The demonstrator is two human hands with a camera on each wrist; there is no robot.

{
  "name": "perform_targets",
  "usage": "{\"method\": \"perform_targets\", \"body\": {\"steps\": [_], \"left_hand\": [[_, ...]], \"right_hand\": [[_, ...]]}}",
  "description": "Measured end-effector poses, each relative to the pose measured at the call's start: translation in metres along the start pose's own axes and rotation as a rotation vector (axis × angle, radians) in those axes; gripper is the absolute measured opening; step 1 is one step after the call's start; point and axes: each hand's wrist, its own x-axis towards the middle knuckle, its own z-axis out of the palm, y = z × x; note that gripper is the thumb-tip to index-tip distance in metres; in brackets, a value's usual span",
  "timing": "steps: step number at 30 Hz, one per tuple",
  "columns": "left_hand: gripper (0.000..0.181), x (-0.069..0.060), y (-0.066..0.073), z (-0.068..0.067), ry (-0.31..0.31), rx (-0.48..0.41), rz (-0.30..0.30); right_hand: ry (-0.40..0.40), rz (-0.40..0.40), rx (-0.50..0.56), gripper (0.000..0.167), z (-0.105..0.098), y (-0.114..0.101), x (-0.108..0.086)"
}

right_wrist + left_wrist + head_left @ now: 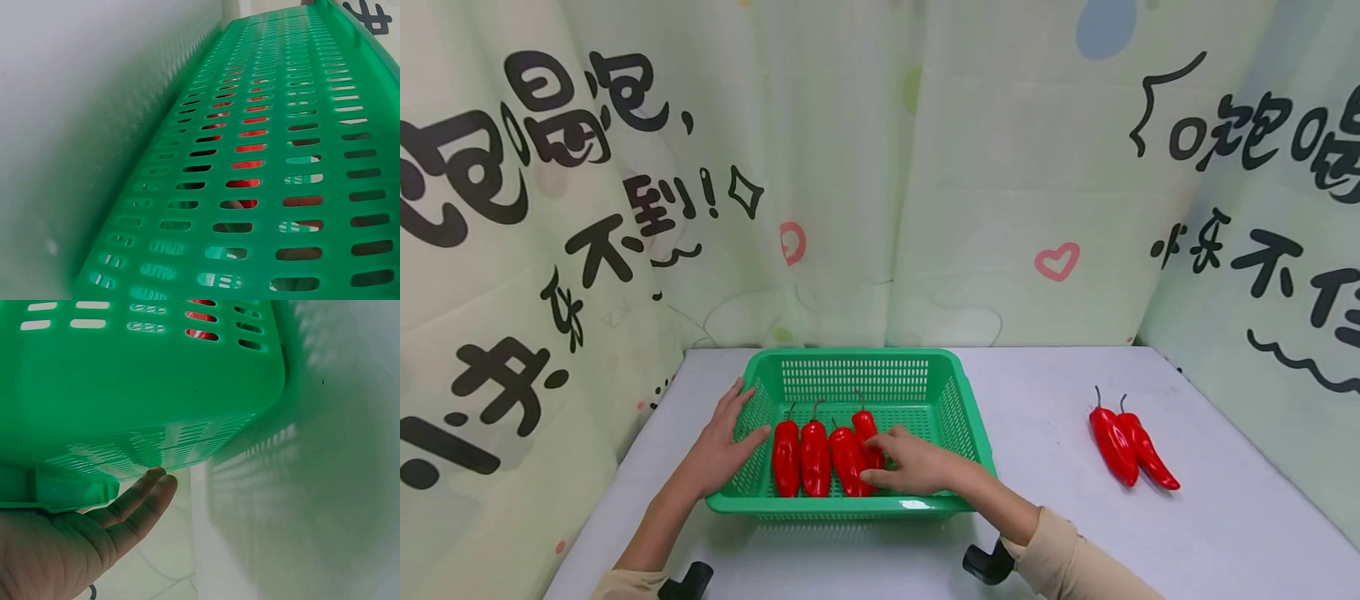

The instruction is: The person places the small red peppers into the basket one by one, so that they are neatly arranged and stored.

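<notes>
A green plastic basket (859, 505) with slotted walls stands on the table. Several glossy red chili peppers (786, 458) lie in a row inside it, stems pointing to the far side. The left hand (724, 442) holds the basket's left rim, thumb over the inside; in the left wrist view, two of its fingers (147, 506) extend along the outside. Over the rightmost pepper (862, 425), the right hand (917, 462) reaches into the basket, with thumb and fingers about that pepper and partly hiding it. The right wrist view shows mostly the slotted wall (262, 187), red visible through the holes.
Two more red chili peppers (1112, 446) lie side by side on the white table (1037, 400), to the basket's right. A pale curtain (970, 167) with black lettering surrounds the table at the back and both sides. Black wrist mounts (988, 562) sit by the sleeves.
</notes>
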Motion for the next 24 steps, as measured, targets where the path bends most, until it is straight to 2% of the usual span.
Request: {"method": "perform_targets", "body": {"steps": [5, 11, 18, 24], "left_hand": [[0.073, 0.001, -0.001, 0.001, 0.005, -0.001, 0.006], [0.072, 0.001, -0.002, 0.001, 0.007, 0.000, 0.004], [0.071, 0.000, -0.001, 0.001, 0.006, 0.001, 0.004], [0.071, 0.001, -0.001, 0.001, 0.005, 0.000, 0.001]], "right_hand": [[-0.018, -0.012, -0.004, 0.055, -0.001, 0.001, -0.001], [-0.001, -0.005, -0.024, 0.056, -0.004, -0.001, -0.005], [0.050, -0.011, -0.018, 0.059, -0.009, -0.003, -0.012], [0.130, -0.046, -0.002, 0.056, -0.016, -0.003, -0.021]]}}
